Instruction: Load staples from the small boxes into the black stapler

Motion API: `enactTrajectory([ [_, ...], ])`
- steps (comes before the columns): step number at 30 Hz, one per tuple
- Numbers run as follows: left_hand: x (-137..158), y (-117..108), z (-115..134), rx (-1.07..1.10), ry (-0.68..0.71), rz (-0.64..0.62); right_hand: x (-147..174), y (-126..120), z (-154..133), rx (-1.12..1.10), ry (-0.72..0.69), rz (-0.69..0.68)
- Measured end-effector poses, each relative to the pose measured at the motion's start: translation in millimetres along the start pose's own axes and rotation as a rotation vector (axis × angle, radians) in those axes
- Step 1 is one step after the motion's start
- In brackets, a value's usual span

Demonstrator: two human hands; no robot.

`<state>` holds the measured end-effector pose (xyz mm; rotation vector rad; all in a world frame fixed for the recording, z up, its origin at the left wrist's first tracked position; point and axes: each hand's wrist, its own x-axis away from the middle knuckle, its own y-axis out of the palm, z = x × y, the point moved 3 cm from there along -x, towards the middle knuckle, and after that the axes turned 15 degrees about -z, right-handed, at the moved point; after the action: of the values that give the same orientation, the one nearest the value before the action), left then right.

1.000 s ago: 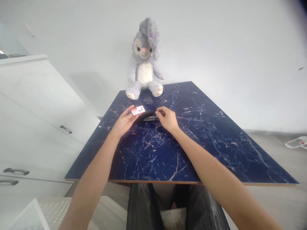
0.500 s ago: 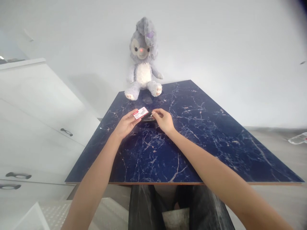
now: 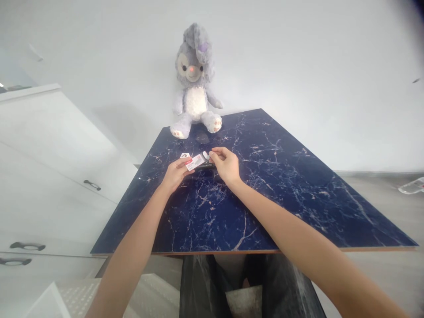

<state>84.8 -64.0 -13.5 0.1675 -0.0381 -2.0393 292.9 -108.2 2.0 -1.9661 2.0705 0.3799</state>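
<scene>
My left hand (image 3: pixel 176 173) is closed on a small white-and-red cardboard box (image 3: pixel 195 163), thumb below and fingers above. The box is tilted, and at its right end a white end flap (image 3: pixel 206 155) stands open. My right hand (image 3: pixel 226 164) pinches at that flap with thumb and forefinger; the exact contact is too small to make out. Under the box and the right fingertips lies a dark, shiny object (image 3: pixel 208 165) on the table, mostly covered. Just behind my left fingers a small white piece with dark print (image 3: pixel 184 155) shows.
A grey plush rabbit (image 3: pixel 195 79) sits at the back of the blue marbled table (image 3: pixel 291 194), against the wall. White drawers (image 3: pixel 59 185) with dark handles stand on the left. A clear plastic item (image 3: pixel 411 186) is at the far right, beyond the table.
The box's right end has opened, its flap now showing by my right fingertips. The printed white piece has come into sight behind my left fingers. The view has shifted slightly.
</scene>
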Motion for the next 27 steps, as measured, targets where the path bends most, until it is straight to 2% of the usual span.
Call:
enactTrajectory([
  [3, 1, 2, 2, 0.041, -0.010, 0.016, 2, -1, -7, 0.086, -0.055, 0.025],
  [7, 4, 9, 6, 0.121, -0.094, 0.016, 2, 2, -11, 0.028, -0.101, 0.010],
  [10, 5, 12, 7, 0.155, -0.095, 0.001, 3, 5, -10, 0.026, -0.117, -0.026],
  [16, 3, 6, 3, 0.172, -0.086, -0.021, 4, 2, -14, 0.232, -0.156, -0.029],
  [21, 3, -1, 1, 0.192, -0.056, -0.025, 3, 0, -17, 0.449, -0.242, -0.105],
  [27, 4, -2, 2, 0.177, -0.034, -0.048, 2, 2, -18, 0.474, -0.303, -0.152],
])
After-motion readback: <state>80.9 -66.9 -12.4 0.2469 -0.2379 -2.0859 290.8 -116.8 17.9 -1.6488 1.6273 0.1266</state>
